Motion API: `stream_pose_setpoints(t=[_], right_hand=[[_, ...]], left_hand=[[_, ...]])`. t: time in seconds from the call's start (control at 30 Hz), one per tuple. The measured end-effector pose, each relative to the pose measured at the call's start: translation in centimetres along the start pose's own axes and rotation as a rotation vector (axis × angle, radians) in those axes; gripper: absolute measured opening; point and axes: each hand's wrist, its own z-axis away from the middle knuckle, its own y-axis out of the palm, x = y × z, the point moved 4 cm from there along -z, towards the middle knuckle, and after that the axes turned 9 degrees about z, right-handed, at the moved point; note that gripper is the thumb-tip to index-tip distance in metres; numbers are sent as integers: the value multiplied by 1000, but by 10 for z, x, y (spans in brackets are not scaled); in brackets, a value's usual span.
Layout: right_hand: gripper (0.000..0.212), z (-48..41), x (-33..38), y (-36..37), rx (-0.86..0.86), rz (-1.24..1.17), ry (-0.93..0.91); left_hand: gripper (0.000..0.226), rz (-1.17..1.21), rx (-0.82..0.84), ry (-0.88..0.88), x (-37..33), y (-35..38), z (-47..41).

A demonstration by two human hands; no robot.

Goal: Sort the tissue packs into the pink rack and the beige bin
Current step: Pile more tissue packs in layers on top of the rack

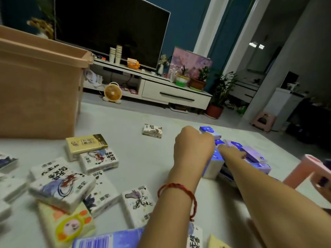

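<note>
So, step in hand: I judged it as picking from the blue packs (254, 154), a pile on the floor (143, 158) just beside the pink rack (304, 169); nothing was on its way into either container.
Left hand: the left hand (194, 147), with a red cord (179, 187) at the wrist, was balled up at the near edge of that pile. Its fingers curled against the top blue pack (211, 132). I took it for a grip, though the back of the hand hid the fingers themselves.
Right hand: the right hand (232, 153) lay further into the pile, on top of the packs. Blur hid its fingers, so I could not tell whether they were wide, narrow or holding.
Blue packs: soft rectangular bricks in glossy blue and lilac film, heaped loosely and touching, some flat and one on edge.
Other packs: white printed packs (62, 187) lay scattered at the left near the beige bin (35, 90), a yellow-gold pack (86, 142) among them. One lone printed pack (152, 130) lay between the two groups.
Containers: the bin stood tall and open-topped at far left. The rack showed only as a pink corner at the right edge, and I could not make out what it held.
Next move: I reckoned it called for a firm hold on one pack, a lift clear of its neighbours and a short swing right to the rack, if blue belongs there, which the task did not say.
</note>
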Motion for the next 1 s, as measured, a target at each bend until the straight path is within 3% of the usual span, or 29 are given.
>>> stream_pose_setpoints(t=[0.07,0.17,0.27,0.4,0.5,0.57,0.63,0.7,0.83,0.93,1.0], right_hand=[[44,16,21,11,-69,-22,-114],[66,22,51,37,-84,-120,-288],[39,70,63,22,-119,-209,-369],[48,121,61,-13,-72,-711,-394],[73,147,60,-43,217,-1239,-288],[69,163,54,-60,466,-1581,-258],[54,185,39,-82,604,-1835,-319],[55,204,16,-105,641,-2040,-396],[49,246,-37,-153,528,-2162,-641],[63,273,-85,-187,282,-2016,-844],[75,281,-126,-210,109,-1908,-950]], left_hand=[[21,10,20,17,-2,-3,-1],[25,33,31,60,-2,-9,1],[16,89,-36,55,-8,-21,5],[24,84,-216,119,-24,-43,32],[36,-122,-308,209,-34,-56,64],[38,-195,-241,159,-41,-55,85],[29,-94,-101,48,-51,-47,105],[33,73,34,10,-67,-36,130],[46,338,137,14,-101,-23,168],[28,318,241,14,-135,-2,186],[52,317,281,136,-155,14,198]])
